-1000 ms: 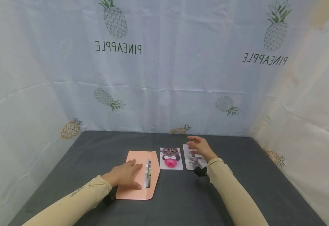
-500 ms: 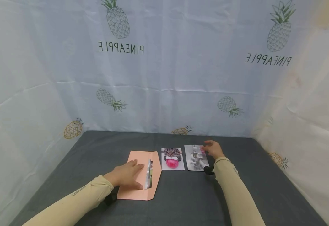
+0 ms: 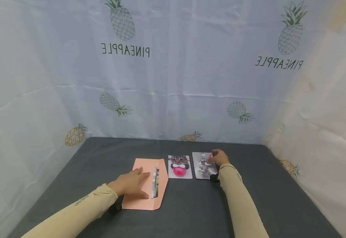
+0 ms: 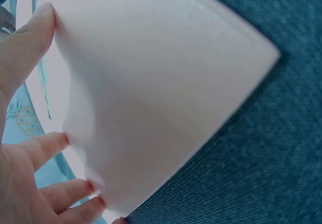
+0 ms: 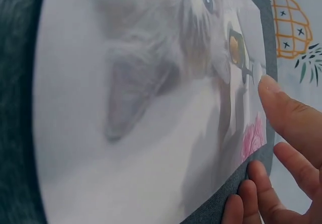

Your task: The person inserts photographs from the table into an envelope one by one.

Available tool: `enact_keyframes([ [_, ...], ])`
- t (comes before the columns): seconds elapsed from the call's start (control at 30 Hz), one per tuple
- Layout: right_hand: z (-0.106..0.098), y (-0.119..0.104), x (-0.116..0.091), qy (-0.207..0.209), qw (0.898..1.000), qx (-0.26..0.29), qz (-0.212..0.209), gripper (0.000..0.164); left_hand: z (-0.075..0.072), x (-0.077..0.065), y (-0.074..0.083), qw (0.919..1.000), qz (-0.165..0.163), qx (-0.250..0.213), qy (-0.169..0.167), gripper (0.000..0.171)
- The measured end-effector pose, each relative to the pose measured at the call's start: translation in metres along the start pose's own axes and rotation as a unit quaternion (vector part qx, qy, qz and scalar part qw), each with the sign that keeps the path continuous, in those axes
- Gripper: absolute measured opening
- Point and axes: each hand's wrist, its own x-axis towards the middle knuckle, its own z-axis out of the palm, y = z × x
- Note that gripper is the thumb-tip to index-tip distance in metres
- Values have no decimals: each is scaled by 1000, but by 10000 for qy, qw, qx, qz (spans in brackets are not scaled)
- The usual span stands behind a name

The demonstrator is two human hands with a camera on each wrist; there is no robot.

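A peach envelope [image 3: 133, 203] lies on the left of the table, with several photo cards [image 3: 155, 186] showing in its opening. My left hand [image 3: 131, 184] rests flat on it, fingers spread; the left wrist view has the fingertips touching the paper [image 4: 151, 83]. To the right lies a photo card of a cat with a pink ball [image 3: 179, 168]. Beside that is a pale kitten photo card [image 3: 204, 167], flat on the table. My right hand [image 3: 220, 157] is at its upper right edge. In the right wrist view the thumb [image 5: 282, 103] reaches the card, other fingers beside its edge.
A dark grey cloth [image 3: 185, 211] covers the table. White curtains [image 3: 173, 66] printed with pineapples hang behind and at both sides. Black wrist cameras sit under each wrist, the right one [image 3: 214, 178] over the kitten card's lower corner.
My right hand has moved right, from over the kitten card to its right edge, then its fingers have come in to that edge. The left hand stays on the envelope.
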Motion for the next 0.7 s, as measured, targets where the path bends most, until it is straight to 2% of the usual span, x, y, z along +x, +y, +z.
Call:
enact_keyframes([
  [0.13,1,-4,-2,12,9997,-134,220,72,0,0,0,10000,-9,-27,-13,93],
  [0.33,4,-5,0,100,9980,-571,257,71,1,2,-1,10000,-74,-17,-56,93],
  [0.43,5,-5,1,122,9975,-610,341,69,1,2,-1,10000,-71,-7,-51,93],
  [0.7,6,-5,5,122,9953,-937,226,69,0,0,0,10000,-2,-43,-47,92],
])
